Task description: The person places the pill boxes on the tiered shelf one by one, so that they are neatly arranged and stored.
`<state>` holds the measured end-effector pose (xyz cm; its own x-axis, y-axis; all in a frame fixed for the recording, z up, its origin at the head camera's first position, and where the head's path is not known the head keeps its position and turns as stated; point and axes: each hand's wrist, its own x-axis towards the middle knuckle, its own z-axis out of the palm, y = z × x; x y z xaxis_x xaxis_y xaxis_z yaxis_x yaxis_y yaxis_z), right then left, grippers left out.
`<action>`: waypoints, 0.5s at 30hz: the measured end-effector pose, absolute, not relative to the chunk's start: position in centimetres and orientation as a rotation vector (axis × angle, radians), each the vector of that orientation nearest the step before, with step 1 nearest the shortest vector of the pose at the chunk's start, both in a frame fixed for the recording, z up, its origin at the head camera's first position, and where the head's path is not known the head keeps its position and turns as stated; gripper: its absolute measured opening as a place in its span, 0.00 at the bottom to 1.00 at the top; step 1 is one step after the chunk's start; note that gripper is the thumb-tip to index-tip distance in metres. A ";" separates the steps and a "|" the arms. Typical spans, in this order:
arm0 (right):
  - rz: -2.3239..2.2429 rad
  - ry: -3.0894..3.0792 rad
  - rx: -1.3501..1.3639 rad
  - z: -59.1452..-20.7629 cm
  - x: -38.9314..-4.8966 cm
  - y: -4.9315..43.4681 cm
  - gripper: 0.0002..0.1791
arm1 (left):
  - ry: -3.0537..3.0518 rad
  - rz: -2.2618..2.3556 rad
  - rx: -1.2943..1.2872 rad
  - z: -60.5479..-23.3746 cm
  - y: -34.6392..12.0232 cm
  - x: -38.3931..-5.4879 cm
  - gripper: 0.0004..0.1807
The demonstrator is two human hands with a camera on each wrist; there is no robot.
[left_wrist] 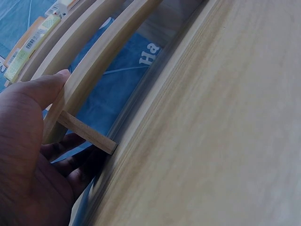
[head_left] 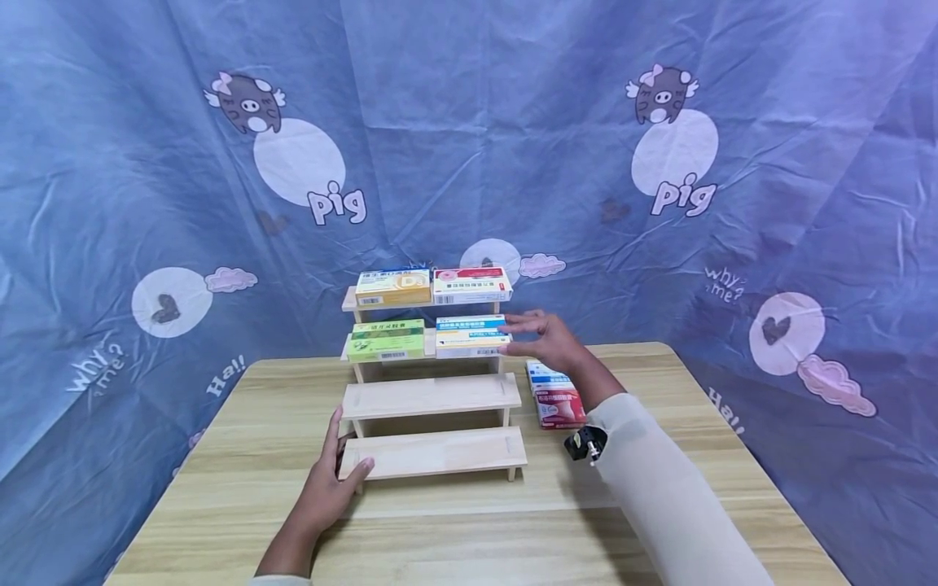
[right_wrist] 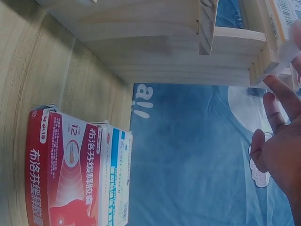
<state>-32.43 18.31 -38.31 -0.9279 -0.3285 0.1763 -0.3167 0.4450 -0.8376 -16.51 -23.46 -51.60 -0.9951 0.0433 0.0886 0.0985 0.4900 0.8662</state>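
Observation:
A stepped wooden rack [head_left: 432,396] stands on the table. My left hand [head_left: 328,480] grips its lower left end, thumb on the lowest step and fingers round behind the side; the left wrist view shows a small wooden leg [left_wrist: 89,133] beside them. At the right end of the second step from the top, my right hand [head_left: 548,340] pinches a blue-and-white medicine box [head_left: 465,335] between thumb and fingers. Left of it on that step lies a green medicine box [head_left: 387,339]. The top step carries a yellow-and-white box [head_left: 393,286] and a red-and-white box [head_left: 471,285].
Right of the rack, under my right forearm, a red medicine box [right_wrist: 70,169] and a blue-and-white box [right_wrist: 117,174] lie on the wooden table [head_left: 440,541]. A blue printed cloth [head_left: 454,163] hangs behind and at both sides. A small black device [head_left: 584,443] sits at my right wrist.

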 end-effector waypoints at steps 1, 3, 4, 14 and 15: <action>-1.535 2.666 -0.590 -38.3 -32.5 18.3 0.25 | -2.665 -1.555 -0.125 -51.6 -23.5 -16.5 0.59; -1.534 2.671 -0.585 -38.4 -32.5 18.2 0.25 | -2.668 -1.560 -0.122 -51.7 -23.5 -16.5 0.59; -1.534 2.671 -0.585 -38.4 -32.5 18.2 0.25 | -2.669 -1.565 -0.121 -51.7 -23.5 -16.5 0.59; -1.537 2.664 -0.623 -38.5 -32.7 18.1 0.26 | -2.666 -1.577 -0.120 -51.7 -23.5 -16.5 0.59; -1.538 2.662 -0.626 -38.5 -32.7 18.2 0.26 | -2.665 -1.577 -0.120 -51.7 -23.5 -16.5 0.59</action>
